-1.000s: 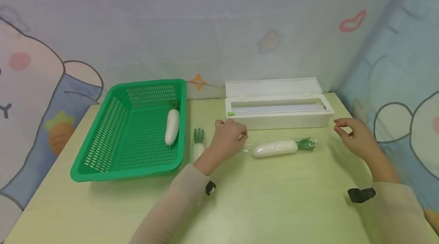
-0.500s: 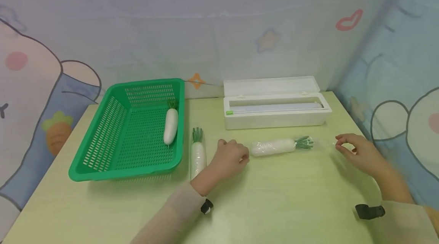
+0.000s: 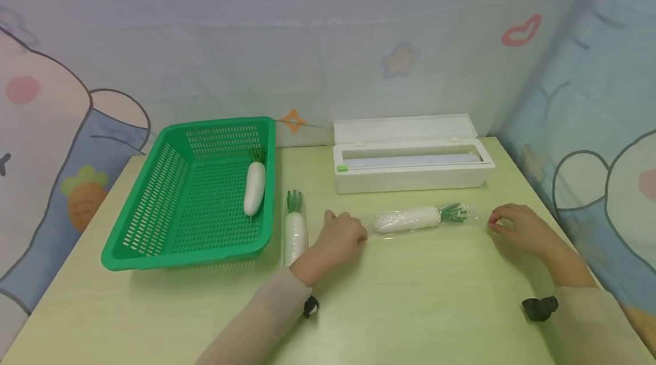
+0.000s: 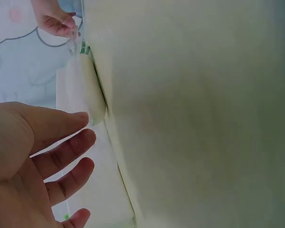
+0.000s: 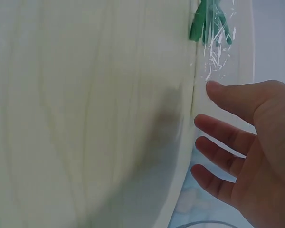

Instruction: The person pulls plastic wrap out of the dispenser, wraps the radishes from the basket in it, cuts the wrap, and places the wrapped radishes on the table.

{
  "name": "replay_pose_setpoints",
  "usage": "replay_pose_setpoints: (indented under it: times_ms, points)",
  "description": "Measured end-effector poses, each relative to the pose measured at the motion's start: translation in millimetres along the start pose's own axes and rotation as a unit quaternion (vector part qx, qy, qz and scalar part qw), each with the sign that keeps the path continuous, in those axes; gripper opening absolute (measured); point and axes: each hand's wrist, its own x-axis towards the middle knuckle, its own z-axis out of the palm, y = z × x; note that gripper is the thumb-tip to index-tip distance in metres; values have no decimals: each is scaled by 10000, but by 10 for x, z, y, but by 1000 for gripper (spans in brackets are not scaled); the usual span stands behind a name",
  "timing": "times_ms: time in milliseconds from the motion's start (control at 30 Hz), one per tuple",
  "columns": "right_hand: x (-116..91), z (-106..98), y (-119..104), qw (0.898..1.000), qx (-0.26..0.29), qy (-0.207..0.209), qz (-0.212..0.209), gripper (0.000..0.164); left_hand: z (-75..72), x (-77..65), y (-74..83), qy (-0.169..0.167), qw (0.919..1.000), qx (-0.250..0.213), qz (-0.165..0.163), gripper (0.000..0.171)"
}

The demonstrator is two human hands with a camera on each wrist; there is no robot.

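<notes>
A white radish (image 3: 407, 220) with green leaf stubs lies on the table, wrapped in clear plastic film. By its blunt end is my left hand (image 3: 340, 240), fingers loosely bent; in the left wrist view a small gap shows between thumb (image 4: 78, 121) and forefinger. Near the leafy end is my right hand (image 3: 523, 231). The right wrist view has its thumb (image 5: 218, 90) and fingers apart, close to the film's end (image 5: 218, 61). Whether either hand touches the film is hard to tell. A second wrapped radish (image 3: 295, 234) lies partly behind my left wrist.
At the left stands a green plastic basket (image 3: 110, 254) with one radish (image 3: 254, 188) inside. A white film dispenser (image 3: 415, 179), lid raised and a roll within, sits at the back. Patterned cloth (image 3: 318, 40) hangs behind the table (image 3: 410, 308).
Both hands came down toward the table's front, then moved slightly left. The right hand's fingertips seemed to pinch the film's end half a second ago; thumb and fingers now stand apart.
</notes>
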Motion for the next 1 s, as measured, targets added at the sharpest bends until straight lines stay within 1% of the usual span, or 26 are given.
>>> replay_pose_setpoints:
  times_ms: [100, 233, 367, 467, 500, 567, 633, 700, 767, 800, 867, 933, 1000]
  points:
    - [64, 28, -10, 9997, -63, -226, 101, 8, 4, 41, -14, -196, 9997, 29, -108, 27]
    - [119, 55, -25, 9975, -62, -569, 425, 4, 44, 98, -37, -416, 9989, 58, -213, 30]
    - [137, 67, -19, 9946, -50, -757, 706, 6, 68, 120, -59, -509, 9985, 75, -195, 35]
    - [133, 51, -7, 9925, 136, -889, 823, 11, 55, 104, -76, -540, 9983, -63, -225, 33]
    - [125, 35, -9, 9912, 247, -951, 889, 15, 45, 94, -81, -522, 9982, -131, -252, 31]
    - [104, -18, -15, 9870, 493, -1096, 1064, 25, 24, 69, -86, -357, 9983, -312, -328, 24]
    - [77, -81, -33, 9846, 670, -1112, 1166, 34, -9, 45, -81, -65, 9984, -433, -350, 15]
    - [63, -132, -61, 9861, 757, -981, 1103, 39, -45, 27, -66, 217, 9980, -478, -358, 12]
    - [75, -154, -89, 9907, 734, -777, 846, 41, -66, 29, -48, 363, 9980, -383, -351, 19]
    - [85, -154, -107, 9927, 679, -692, 716, 42, -67, 37, -39, 341, 9983, -310, -366, 23]
    - [117, -135, -141, 9954, 515, -652, 483, 44, -51, 61, -19, 107, 9989, -134, -430, 31]
    - [149, -107, -176, 9956, 367, -770, 392, 47, -9, 97, -3, -239, 9984, 74, -510, 37]
    - [172, -72, -199, 9945, 176, -948, 416, 49, 39, 138, 12, -582, 9963, 233, -580, 37]
